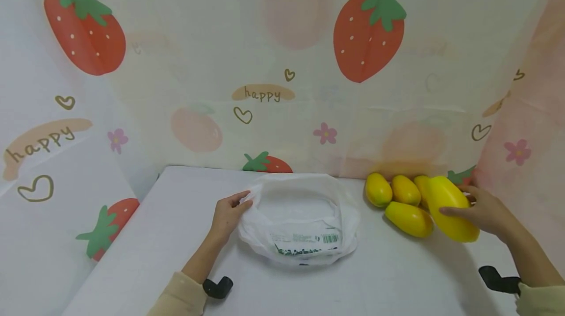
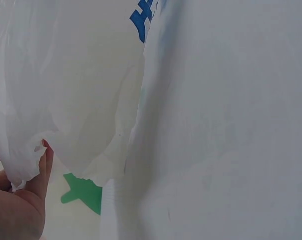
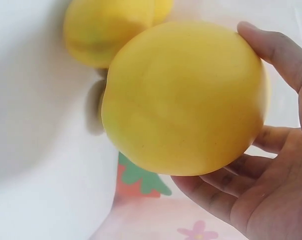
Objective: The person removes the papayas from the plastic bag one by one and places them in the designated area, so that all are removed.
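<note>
A white plastic bag (image 1: 304, 252) with green print and a barcode lies on the table, its mouth spread wide. My left hand (image 1: 229, 213) pinches the left side of the bag's rim; in the left wrist view the thin film (image 2: 86, 100) passes between thumb and fingers. At the right, my right hand (image 1: 485, 210) grips a large yellow papaya (image 1: 450, 208), thumb on one side and fingers around the other. In the right wrist view this papaya (image 3: 185, 100) hides part of another one (image 3: 108, 32). Several more yellow papayas (image 1: 410, 219) lie just left of the held one.
The white table (image 1: 282, 291) ends at the back against a cloth (image 1: 212, 61) printed with strawberries and hearts. Similar cloth (image 1: 543, 159) hangs close on the right. Black wrist mounts (image 1: 218, 287) stick out by both sleeves.
</note>
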The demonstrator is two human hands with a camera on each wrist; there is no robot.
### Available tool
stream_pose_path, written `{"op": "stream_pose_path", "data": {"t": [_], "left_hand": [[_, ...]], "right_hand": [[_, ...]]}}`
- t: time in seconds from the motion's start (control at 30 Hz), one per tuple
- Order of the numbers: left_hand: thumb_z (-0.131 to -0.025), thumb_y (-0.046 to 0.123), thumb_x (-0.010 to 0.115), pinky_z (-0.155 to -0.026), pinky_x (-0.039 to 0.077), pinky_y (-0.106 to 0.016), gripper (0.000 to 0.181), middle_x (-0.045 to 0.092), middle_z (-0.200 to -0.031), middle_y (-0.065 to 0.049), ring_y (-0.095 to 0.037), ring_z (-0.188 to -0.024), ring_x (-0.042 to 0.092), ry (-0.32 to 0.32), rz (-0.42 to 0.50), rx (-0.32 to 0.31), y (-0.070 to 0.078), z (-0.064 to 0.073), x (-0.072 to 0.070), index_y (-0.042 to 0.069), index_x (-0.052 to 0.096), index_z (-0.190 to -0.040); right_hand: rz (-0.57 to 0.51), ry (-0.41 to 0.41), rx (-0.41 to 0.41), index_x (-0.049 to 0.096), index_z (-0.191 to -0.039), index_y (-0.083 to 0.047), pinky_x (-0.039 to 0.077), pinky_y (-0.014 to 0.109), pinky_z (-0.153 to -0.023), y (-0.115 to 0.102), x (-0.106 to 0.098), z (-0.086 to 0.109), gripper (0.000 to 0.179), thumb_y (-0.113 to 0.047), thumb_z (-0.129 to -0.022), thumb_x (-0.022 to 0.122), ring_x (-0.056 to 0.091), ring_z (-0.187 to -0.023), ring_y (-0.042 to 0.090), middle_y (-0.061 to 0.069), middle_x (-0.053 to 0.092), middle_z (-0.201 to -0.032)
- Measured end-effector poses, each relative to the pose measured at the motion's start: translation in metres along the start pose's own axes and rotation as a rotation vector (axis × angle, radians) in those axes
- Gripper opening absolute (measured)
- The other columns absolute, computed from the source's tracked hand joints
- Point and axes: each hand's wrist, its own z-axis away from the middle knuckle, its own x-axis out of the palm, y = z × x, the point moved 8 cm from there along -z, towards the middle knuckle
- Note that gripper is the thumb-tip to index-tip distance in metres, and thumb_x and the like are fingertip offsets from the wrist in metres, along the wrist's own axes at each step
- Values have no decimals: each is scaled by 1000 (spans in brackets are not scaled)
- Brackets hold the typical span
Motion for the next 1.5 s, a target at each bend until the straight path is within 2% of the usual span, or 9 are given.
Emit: {"op": "stream_pose_path", "data": {"t": [0.3,0.57,0.8,1.0,1.23,1.5], "left_hand": [[-90,17,68,-63,37,-16,37,63,-99,-5,-12,-85,45,2,4,6,0,1,-1,5,66,-125],[-90,17,67,-67,39,-14,37,66,-118,-12,-14,-91,48,-2,5,8,0,-1,-1,5,66,-126],[-91,17,66,-73,41,-12,38,62,-132,-15,-17,-100,50,-9,-2,12,0,-2,-1,5,65,-127],[-90,16,67,-69,40,-13,37,65,-124,-14,-15,-95,50,-6,4,20,-2,-2,-1,4,65,-125],[-90,16,68,-62,41,-15,37,65,-101,-8,-11,-83,49,-9,16,1,-3,-1,0,4,66,-125],[-90,16,68,-64,42,-15,37,67,-108,-11,-11,-84,50,-5,22,-1,-3,0,0,4,66,-125]], "right_hand": [[3,-34,50,25,-143,12,58,49,-74,17,6,-1,97,-56,-86,64,60,-95,41,46,41,-128],[51,-51,66,27,-140,16,56,55,-76,26,12,-3,98,-57,-86,63,57,-99,49,49,37,-130],[83,-60,83,29,-137,18,53,60,-79,34,19,-4,98,-58,-85,64,54,-100,52,48,40,-127],[117,-57,65,33,-135,18,50,62,-80,39,25,-6,97,-58,-84,66,54,-98,50,47,45,-125],[135,-74,64,34,-134,19,47,64,-83,46,31,-8,100,-59,-82,67,54,-99,51,46,47,-124],[124,-103,79,32,-135,19,45,67,-87,53,40,-12,105,-61,-79,69,51,-101,53,47,43,-126]]}}
